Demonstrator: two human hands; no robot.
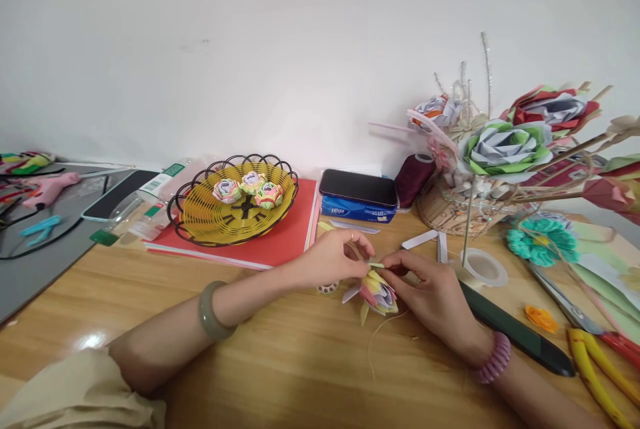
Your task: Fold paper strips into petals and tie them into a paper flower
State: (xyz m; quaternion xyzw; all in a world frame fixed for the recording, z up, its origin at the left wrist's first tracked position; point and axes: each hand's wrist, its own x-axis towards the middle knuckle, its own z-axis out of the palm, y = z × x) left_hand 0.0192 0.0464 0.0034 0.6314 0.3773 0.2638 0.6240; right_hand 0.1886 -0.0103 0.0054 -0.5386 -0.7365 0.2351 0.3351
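A small paper flower [381, 296] with yellow, pink and white petals is held between my fingertips above the wooden table. My left hand [336, 257] pinches at its upper edge, thumb against forefinger. Opposite it, my right hand [434, 289] is closed with its fingertips at the same edge. A narrow pale green paper piece [376, 265] lies between the two sets of fingertips; whether it is joined to the flower I cannot tell. From the flower's right side a thin thread [371, 349] curls down. A ring with holes [328, 288] is partly hidden behind my left hand.
Behind lie a yellow basket [200, 219] with paper flowers on red paper [295, 242], and a phone [357, 187] on a blue tissue pack [350, 208]. To the right are a tape roll [483, 268], dark green bar [520, 332], scissors [565, 299], yellow-handled tool [595, 369] and flower arrangement [505, 146].
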